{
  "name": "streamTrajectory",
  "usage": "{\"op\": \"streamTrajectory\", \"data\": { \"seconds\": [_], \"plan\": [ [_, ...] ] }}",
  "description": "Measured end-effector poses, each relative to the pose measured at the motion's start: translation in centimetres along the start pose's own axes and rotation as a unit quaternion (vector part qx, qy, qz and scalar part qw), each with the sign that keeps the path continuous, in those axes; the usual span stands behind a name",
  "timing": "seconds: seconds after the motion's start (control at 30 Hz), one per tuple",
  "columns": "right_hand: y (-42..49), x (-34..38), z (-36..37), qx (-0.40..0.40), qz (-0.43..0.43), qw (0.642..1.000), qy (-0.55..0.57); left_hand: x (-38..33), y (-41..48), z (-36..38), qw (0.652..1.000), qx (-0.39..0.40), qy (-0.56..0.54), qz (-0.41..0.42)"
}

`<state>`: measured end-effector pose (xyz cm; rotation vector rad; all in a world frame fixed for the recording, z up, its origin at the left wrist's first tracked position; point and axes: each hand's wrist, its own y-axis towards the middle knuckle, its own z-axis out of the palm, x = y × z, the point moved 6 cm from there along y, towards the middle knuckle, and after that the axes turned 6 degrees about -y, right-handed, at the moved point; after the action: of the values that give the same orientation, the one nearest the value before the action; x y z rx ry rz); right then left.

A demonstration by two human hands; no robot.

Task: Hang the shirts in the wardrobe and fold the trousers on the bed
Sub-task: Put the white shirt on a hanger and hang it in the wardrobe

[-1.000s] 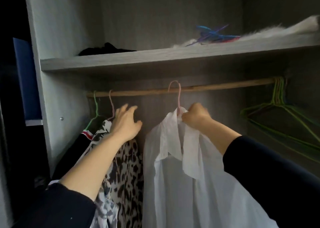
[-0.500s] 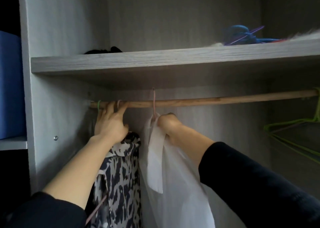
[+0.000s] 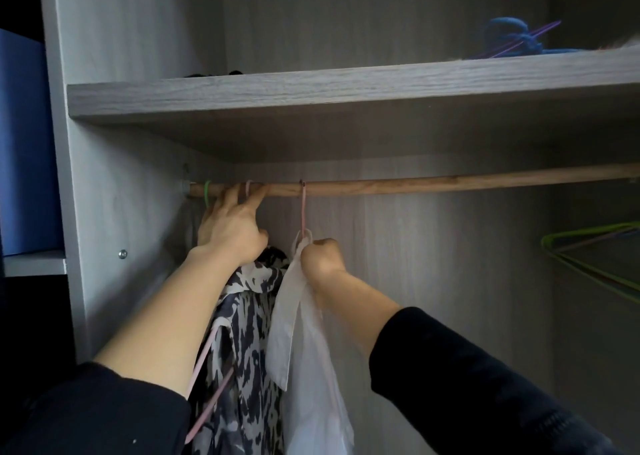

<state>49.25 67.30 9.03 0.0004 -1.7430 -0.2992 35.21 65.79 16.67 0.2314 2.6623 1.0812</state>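
**Wardrobe rail: white shirt on hook, both grips up**

Right grip (image 3: 322,259): fingers curled into a fist, pinching the white shirt (image 3: 304,368) at its collar, directly under the rail. The shirt's top bunches against the knuckles on the left side of the fist; the rest hangs straight down below the wrist. I can't make out the thumb.

The pink hanger (image 3: 303,212) rises from that bunched collar, its neck upright and its hook over the wooden rail (image 3: 433,186).

Left grip (image 3: 230,233): holds nothing. Fingers are extended upward with the tips touching the rail on either side of a second pink hook (image 3: 248,188). A green hook (image 3: 207,191) sits on the rail just left of those fingers, near the rail's end.

The patterned shirt (image 3: 249,350), black and white, hangs beneath the left wrist, touching the white shirt on its right.

Further out: green hangers (image 3: 588,257) well apart on the right. The grey shelf (image 3: 346,87) above the rail carries a blue item (image 3: 509,35) at the right and something dark (image 3: 214,73) at the left.
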Motion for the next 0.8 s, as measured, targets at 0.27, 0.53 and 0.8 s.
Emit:
{"op": "streamTrajectory", "data": {
  "seconds": [0.27, 0.53, 0.8],
  "plan": [
    [-0.7, 0.5, -7.7, -0.021, -0.107, 0.977, -0.185, -3.7, -2.5, -0.1, 0.994, -0.093, -0.054, 0.024],
    [-3.8, -1.4, -19.3, -0.119, -0.189, 0.872, -0.437, -17.7, -2.0, 3.3, 0.982, -0.047, -0.127, 0.133],
    [-6.2, -3.3, -32.9, -0.194, -0.152, 0.765, -0.595, -29.4, -0.2, 8.2, 0.970, -0.010, -0.148, 0.191]
  ]
}}
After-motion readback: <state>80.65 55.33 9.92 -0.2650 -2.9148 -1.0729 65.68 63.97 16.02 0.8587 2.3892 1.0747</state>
